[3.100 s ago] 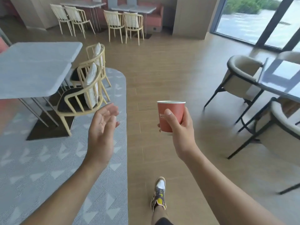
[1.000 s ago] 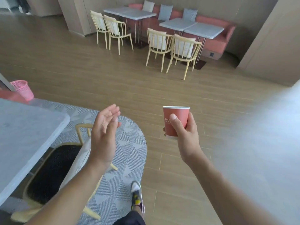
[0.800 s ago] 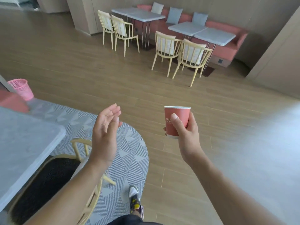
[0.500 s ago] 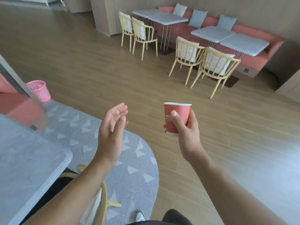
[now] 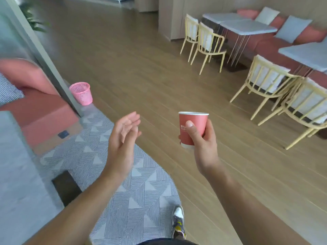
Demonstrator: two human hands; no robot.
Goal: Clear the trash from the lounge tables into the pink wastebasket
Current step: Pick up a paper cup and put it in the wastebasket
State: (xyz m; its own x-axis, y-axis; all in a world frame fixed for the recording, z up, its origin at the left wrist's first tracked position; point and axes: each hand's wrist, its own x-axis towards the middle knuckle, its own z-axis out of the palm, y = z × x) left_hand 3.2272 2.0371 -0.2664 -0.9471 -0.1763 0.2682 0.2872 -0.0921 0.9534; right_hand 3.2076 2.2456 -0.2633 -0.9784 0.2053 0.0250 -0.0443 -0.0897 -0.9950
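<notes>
Nearest, at the bottom edge: a sneaker [image 5: 178,221] planted where the grey patterned rug [image 5: 127,200] meets the wooden floor [image 5: 145,64]. Just above, two bare forearms reaching forward. Right hand [image 5: 203,144] wrapped around a red paper cup [image 5: 192,128], held upright over the floor; thumb [image 5: 192,129] pressed across the front of the wall, over small white lettering, remaining fingers curled round the far side and mostly hidden, heel of the palm down by the base. Cup red-walled with a white rolled rim and a pale band at the foot; inside not visible. Left hand [image 5: 123,138] empty, palm turned inward towards the cup, fingers loosely spread and slightly bent, well apart from it. To the left, blurred, a grey table top [image 5: 16,174] and a coral-pink sofa [image 5: 35,110]. Further on, the pink wastebasket [image 5: 81,93], mesh-sided, standing on the floor at the rug's far end, just beside a slanted grey post [image 5: 42,55] and well apart from the cup. Farthest, to the right: pale yellow chairs [image 5: 210,46] drawn up to white tables [image 5: 246,26] before a pink bench with cushions.
</notes>
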